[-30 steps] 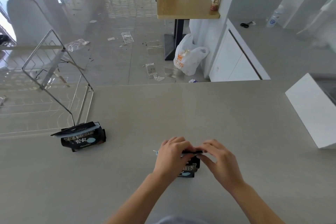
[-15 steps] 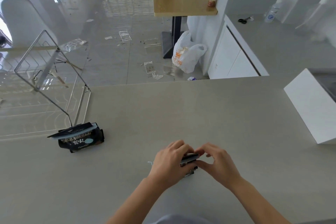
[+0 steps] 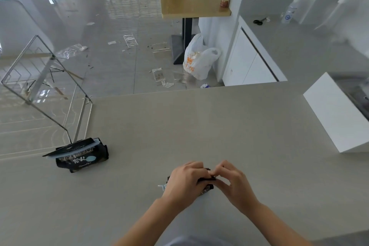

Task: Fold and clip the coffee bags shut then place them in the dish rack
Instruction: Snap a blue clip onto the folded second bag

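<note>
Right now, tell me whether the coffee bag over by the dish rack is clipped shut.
Clipped shut: the coffee bag has a pale blue clip across its folded top. It sits on the counter, not in the dish rack.

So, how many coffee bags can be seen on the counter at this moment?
2. One black coffee bag lies at the left beside the wire dish rack, a clip across its top. The other coffee bag is between both hands, mostly hidden. More may be out of view.
</note>
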